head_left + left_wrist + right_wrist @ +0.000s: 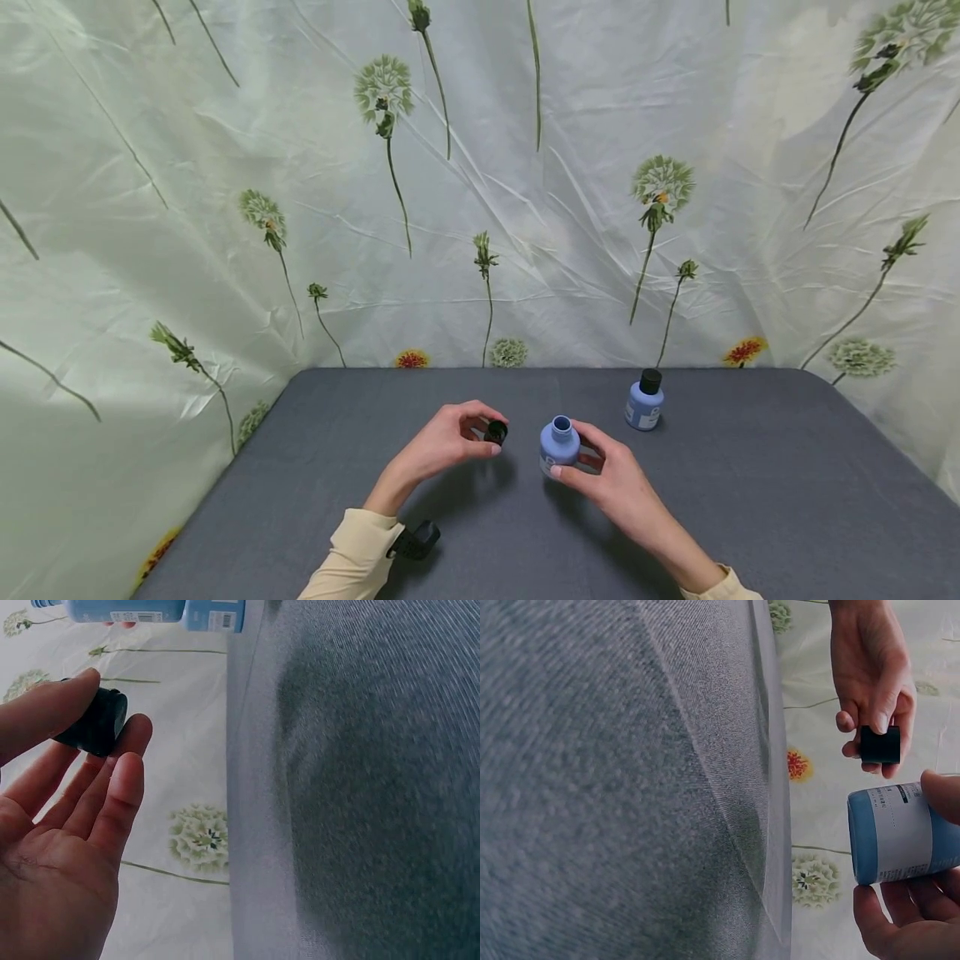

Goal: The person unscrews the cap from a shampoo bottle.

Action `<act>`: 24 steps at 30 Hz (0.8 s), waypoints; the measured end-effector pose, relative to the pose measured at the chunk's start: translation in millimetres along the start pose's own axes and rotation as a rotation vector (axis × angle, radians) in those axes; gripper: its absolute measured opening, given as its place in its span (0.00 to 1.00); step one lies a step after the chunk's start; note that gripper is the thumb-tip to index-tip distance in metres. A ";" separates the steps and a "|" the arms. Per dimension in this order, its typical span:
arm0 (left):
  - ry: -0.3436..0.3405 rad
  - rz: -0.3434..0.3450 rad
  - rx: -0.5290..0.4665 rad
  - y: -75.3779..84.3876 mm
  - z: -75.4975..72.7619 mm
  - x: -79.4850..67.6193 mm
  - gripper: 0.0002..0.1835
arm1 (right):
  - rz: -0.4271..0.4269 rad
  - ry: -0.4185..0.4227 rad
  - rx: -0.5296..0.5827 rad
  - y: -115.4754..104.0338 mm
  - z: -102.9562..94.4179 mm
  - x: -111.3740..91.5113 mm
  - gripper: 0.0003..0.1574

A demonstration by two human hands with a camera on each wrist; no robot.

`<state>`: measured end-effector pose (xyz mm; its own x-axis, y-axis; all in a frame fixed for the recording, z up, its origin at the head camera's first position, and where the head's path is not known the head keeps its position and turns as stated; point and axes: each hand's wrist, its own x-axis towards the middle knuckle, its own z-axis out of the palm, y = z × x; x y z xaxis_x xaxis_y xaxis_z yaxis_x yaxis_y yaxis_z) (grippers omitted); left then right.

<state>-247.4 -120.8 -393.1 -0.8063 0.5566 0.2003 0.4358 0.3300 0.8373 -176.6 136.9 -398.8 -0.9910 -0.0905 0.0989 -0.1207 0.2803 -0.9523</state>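
Left grip pinching cap | right grip holding uncapped bottle at cap's 3 o'clock | mouth up, prolly to dodge spills

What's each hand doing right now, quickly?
Left hand: holding a black cap between thumb and fingers.
Right hand: holding an uncapped blue bottle.

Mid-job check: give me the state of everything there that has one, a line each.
Uncapped blue bottle: mouth open, roughly upright, lifted off the table.
Loose black cap: off the bottle, held apart from it.
Other blue bottle: black cap on, standing upright on the table.
Left hand: pinching the loose black cap.
Right hand: gripping the uncapped blue bottle.
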 end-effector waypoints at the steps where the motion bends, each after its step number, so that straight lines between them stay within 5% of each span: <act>1: 0.005 -0.001 -0.002 -0.9 -0.1 -0.2 0.19 | 0.001 -0.001 0.001 0.1 0.0 0.3 0.41; 10: 0.018 -0.048 -0.033 -7.0 -2.8 -2.5 0.20 | -0.009 -0.026 0.029 1.4 1.0 4.3 0.41; 20: 0.048 -0.057 -0.045 19.4 -14.0 -12.0 0.16 | -0.035 -0.042 0.012 1.6 4.8 17.8 0.43; 24: 0.106 -0.085 0.016 -3.4 -13.5 -8.0 0.17 | -0.037 -0.039 -0.005 3.4 7.0 23.1 0.43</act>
<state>-247.8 -136.7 -390.7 -0.8781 0.4424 0.1823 0.3697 0.3853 0.8455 -199.4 129.1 -401.8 -0.9828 -0.1380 0.1230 -0.1579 0.2810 -0.9466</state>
